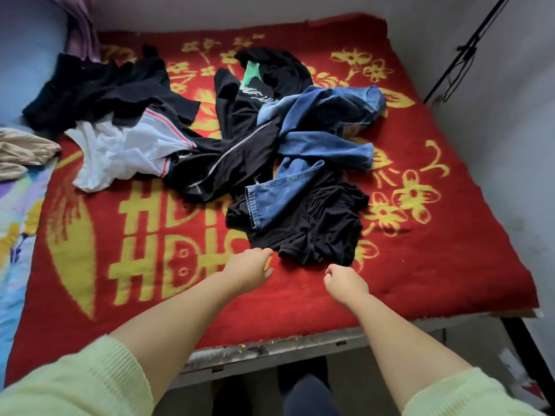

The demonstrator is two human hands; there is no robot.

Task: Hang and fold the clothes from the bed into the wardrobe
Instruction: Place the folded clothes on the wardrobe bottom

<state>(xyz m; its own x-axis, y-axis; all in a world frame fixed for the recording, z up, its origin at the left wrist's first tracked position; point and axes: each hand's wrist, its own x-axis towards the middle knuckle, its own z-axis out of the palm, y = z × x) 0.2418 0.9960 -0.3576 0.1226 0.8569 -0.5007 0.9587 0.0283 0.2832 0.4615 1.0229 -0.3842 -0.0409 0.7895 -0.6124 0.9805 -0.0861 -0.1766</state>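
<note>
Head view: my empty left hand (249,267) and right hand (345,282), fingers loosely curled, reach toward the black garment (315,223) at twelve o'clock; the whole pile looks unsorted.

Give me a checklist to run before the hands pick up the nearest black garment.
1. Both hands free: left hand and right hand hold nothing. Ok.
2. Hands near the target: both sit just short of the black garment. Ok.
3. Garment clear on top: a jeans leg lies across it. Not ok.
4. Grip edge exposed: its near hem lies bare on the red blanket. Ok.
5. Wardrobe open and ready: out of view. Cannot tell.
</note>
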